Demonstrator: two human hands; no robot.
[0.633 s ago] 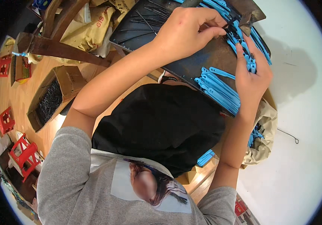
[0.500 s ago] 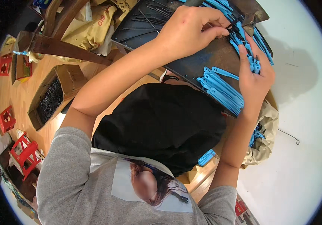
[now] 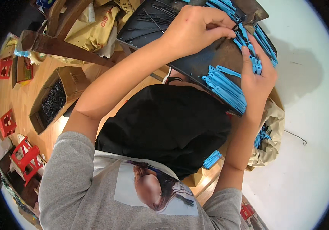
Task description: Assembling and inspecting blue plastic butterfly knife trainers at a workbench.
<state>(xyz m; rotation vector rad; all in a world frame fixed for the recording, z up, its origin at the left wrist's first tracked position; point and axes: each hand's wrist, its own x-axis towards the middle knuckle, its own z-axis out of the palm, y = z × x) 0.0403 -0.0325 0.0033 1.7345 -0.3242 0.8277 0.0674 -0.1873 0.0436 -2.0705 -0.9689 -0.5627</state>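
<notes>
My right hand [image 3: 260, 71] is closed around a small bundle of flat blue plastic strips [image 3: 256, 64] with holes at their ends. My left hand [image 3: 201, 30] reaches across over a dark tray [image 3: 195, 63], thumb and forefinger pinched on a thin black piece at the upper end of that bundle. Fingers hide part of the black piece. A neat stack of similar blue strips [image 3: 224, 90] lies on the tray's near right corner, just below my right hand. More blue strips [image 3: 266, 44] lie behind the right hand along the tray's edge.
Thin black rods [image 3: 149, 21] lie on the tray's left. A cardboard box [image 3: 70, 82] of black pieces stands on the floor, near a wooden chair [image 3: 64, 50]. A paper bag [image 3: 273, 134] holding blue pieces sits right, by a white surface [image 3: 306, 172]. Red stools [image 3: 28, 157] stand left.
My right hand and its blue bundle have shifted slightly left, partly with the whole view. My left hand stays pinched at the bundle's upper end.
</notes>
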